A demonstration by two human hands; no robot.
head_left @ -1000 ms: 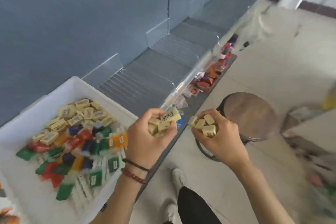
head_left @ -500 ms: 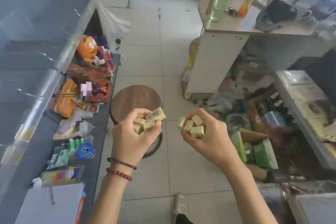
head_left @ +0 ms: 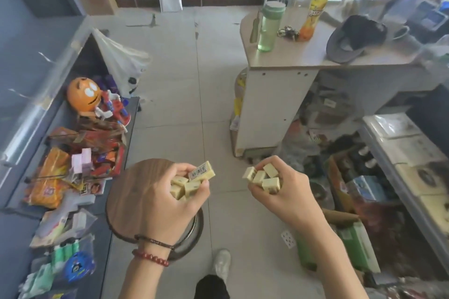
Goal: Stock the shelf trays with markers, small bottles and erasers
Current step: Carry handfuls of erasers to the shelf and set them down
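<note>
Moved: view swung right, tray gone from sight. Left hand [head_left: 170,199], over stool [head_left: 136,189], and right hand [head_left: 279,192]: fingers of each clutch heaped erasers [head_left: 263,177]. Risk: topmost eraser [head_left: 201,172], loosely perched, slips to floor [head_left: 170,68].

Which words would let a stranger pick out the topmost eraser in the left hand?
Start at the round wooden stool on the floor. Over it the left hand grips a bunch of cream erasers. The topmost eraser alone shows a white barcode label.

Tiled floor [head_left: 175,94] carries a round wooden stool [head_left: 136,192]; the counter [head_left: 303,54] (pale wood) holds a green bottle [head_left: 268,26].
</note>
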